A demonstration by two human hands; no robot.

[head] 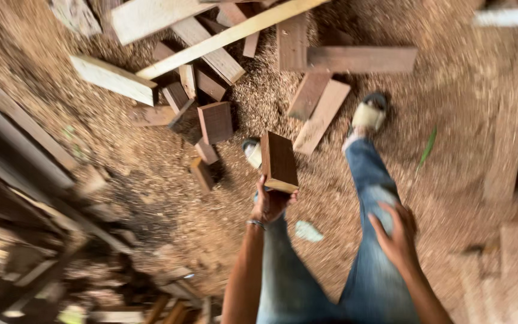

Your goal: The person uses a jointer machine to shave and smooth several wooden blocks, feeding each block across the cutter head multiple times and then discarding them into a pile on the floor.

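**Dark wood block up in the left hand over a sawdust floor**

Right, the left hand [269,203] has a block of wood [279,162] and it is gripped from below, fingers curled tight around the bottom edge, with a metal bracelet [256,224] sitting at the wrist. The block stands upright above the fist, tilted a touch. It is a squat rectangular piece, dark reddish-brown on its broad face, with a paler, yellowish strip showing along the lower end grain right where the fingers clamp it. Edges look cleanly sawn and square.

Over to the right hand [395,231]: fingers spread loose, nothing in it, resting at or just over the thigh of the blue jeans [367,180]; the blur makes it hard to say whether it actually touches the fabric.

Beyond the held block, farther from the grip, a similar dark block [215,122] sits on the sawdust [151,180], and past that a jumbled pile of offcuts, with a long pale batten [229,36] lying slantwise across the top and a pale plank [115,79] off to the left. Just past the block's right edge a flat board [322,117] lies on the ground, and a foot in a light sandal [370,112] is planted next to it. Another sandal toe [251,151] peeks out immediately left of the held block. Down to the left of the gripping arm, blurred dark timbers [37,198].
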